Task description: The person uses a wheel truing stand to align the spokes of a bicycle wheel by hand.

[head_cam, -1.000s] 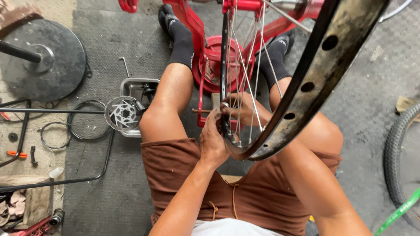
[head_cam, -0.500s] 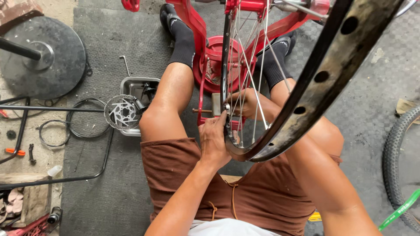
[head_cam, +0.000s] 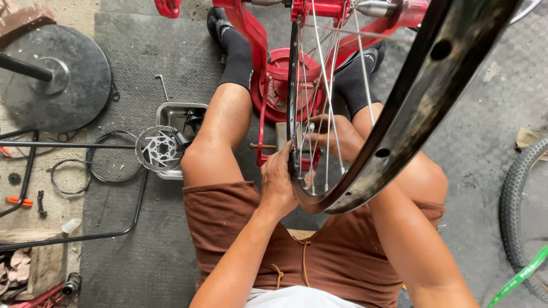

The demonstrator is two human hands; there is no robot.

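A dark grey rubber floor mat (head_cam: pixel 142 239) covers the workshop floor, its surface scuffed and dusty, with bare concrete (head_cam: pixel 57 188) showing along the left edge. On the left a round black stand base (head_cam: pixel 63 85) sits partly on the mat and partly on the concrete, and loops of black cable (head_cam: pixel 108 165) lie near it. A small metal tray (head_cam: pixel 171 114) rests on the mat beside the person's left knee, with a silver brake disc (head_cam: pixel 158 149) over its near corner. Small tools lie scattered on the concrete at the far left. At the right edge a knobbly tyre (head_cam: pixel 522 211) curves into view.

The person sits low, legs apart, in brown shorts and black socks. Between the knees stands a red truing stand (head_cam: pixel 268 74) holding a black bicycle rim (head_cam: pixel 399 125) with silver spokes (head_cam: pixel 328 114). The left hand (head_cam: pixel 279 182) is closed round the rim's lowest part, fingers curled onto its edge. The right hand (head_cam: pixel 334 137) reaches in through the spokes just above; its fingers are pinched together there, but what they hold cannot be told.
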